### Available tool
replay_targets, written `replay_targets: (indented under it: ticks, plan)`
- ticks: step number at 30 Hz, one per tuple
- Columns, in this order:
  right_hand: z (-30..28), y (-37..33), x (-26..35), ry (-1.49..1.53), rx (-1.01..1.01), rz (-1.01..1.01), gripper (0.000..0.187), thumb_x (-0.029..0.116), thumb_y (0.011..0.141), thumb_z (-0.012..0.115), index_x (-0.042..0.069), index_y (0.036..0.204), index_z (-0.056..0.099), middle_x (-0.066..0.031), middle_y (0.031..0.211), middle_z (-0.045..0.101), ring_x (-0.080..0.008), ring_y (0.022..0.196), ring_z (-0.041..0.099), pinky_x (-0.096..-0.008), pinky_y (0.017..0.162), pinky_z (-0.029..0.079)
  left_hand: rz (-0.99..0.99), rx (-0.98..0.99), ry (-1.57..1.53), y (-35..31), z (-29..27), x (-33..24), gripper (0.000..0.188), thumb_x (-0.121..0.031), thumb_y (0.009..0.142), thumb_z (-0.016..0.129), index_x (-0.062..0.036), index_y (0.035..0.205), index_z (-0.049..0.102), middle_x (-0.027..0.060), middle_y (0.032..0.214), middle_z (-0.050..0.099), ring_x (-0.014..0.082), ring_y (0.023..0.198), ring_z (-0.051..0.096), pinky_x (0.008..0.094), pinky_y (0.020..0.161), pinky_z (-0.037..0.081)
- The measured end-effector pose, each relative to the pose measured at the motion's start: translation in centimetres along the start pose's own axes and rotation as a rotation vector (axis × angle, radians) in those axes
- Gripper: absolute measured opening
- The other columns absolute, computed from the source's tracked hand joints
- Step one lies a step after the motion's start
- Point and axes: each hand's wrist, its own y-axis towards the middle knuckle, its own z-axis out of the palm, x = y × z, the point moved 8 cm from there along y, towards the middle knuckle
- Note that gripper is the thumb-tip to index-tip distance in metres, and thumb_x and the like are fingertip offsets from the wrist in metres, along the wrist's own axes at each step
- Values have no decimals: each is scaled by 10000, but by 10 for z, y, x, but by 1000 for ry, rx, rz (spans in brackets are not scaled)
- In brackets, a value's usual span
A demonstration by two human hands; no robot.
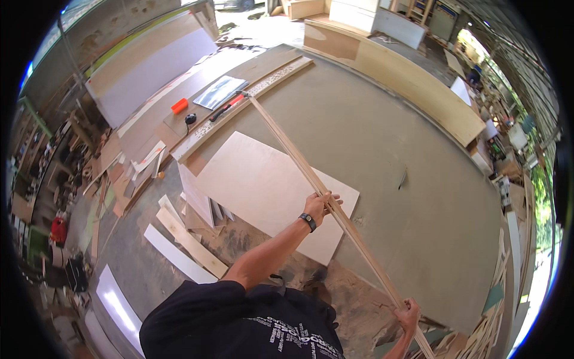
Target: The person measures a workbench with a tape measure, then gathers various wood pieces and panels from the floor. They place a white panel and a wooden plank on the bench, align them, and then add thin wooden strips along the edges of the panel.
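Spanning most of the view is a big grey desk [382,131] w/ a pale plywood sheet [263,185] lying flat near its left-near corner, part overhanging the edge. Across desk and sheet runs a long thin wood strip [293,152], far end near the tools at far left, near end coming back to the person at lower right. Left hand [320,203], wristwatch on the arm, is closed around the strip abt mid-length, fingers [333,197] wrapped over it, above the plywood sheet. Right hand [409,312] is clenched on the strip's near end, low right, off the desk edge. Strip is held in both grips, angled up off the desk at the near end; can't tell if far end touches. Far left on a board: a clear plastic sleeve [220,91], a red-handled tool [227,107], an orange block [179,105], a small black tape measure [190,118]. Offcut boards [185,239] lie on the floor at near left.
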Motion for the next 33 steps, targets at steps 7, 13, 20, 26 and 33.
replay_targets:
  ticks: [7,13,20,26,33]
  plan:
    - [-39,165,-81,117,80,-110,285,122,651,803,3,842,628,-79,755,614,-183,701,569,-346,679,477,-87,-148,38,100,9,69,264,-184,1019,527,62,1117,527,233,1167,651,348,1036,684,446,838,610]
    - [-39,270,-84,124,52,-102,300,92,653,812,-5,901,672,-106,801,648,-222,732,604,-372,716,494,-215,-345,222,169,5,58,397,-263,995,538,73,1206,541,282,1165,635,389,950,689,458,810,613]
    - [6,338,-49,70,128,-189,393,73,648,850,11,1000,687,-120,889,681,-260,820,648,-398,779,518,564,-929,1022,76,-52,-16,520,-217,784,684,-38,1252,545,209,1234,565,400,1214,489,527,1042,379]
    - [32,346,-30,59,55,-310,463,114,657,862,21,1057,648,-121,1015,626,-279,935,630,-409,826,514,156,-1749,988,-103,-152,0,692,-273,755,782,-35,1326,473,218,1304,498,378,1232,472,530,968,414]
    - [36,373,-30,-19,15,-381,504,252,670,854,58,1097,669,-139,1158,592,-320,1117,575,-453,970,465,360,-1458,935,-89,-234,37,618,-206,760,812,64,1248,546,231,1063,649,381,963,625,448,888,479]
